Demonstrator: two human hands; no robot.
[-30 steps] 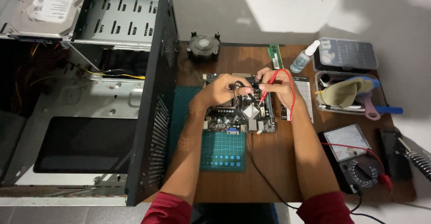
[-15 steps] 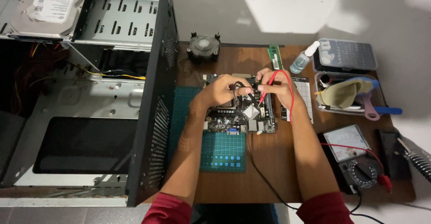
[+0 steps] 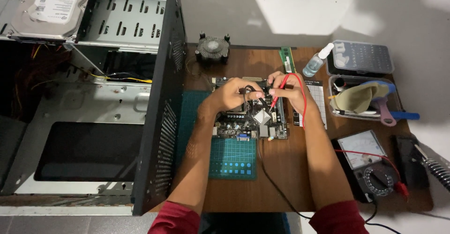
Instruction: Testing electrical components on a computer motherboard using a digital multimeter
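Wooden desk (image 3: pixel 281 177) beside an open black computer case (image 3: pixel 93 121); a motherboard (image 3: pixel 251 117) lies on a green cutting mat (image 3: pixel 232 156) at its centre. Left hand (image 3: pixel 232 93) pinches a black probe (image 3: pixel 247 103), right hand (image 3: pixel 288 91) grips a red probe (image 3: pixel 273 103), both tips on the board; an analog multimeter (image 3: pixel 370 166) sits right

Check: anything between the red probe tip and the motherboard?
Nothing visible. The right hand holds the red probe with its tip down on the motherboard; the left hand sits to one side with the black probe.
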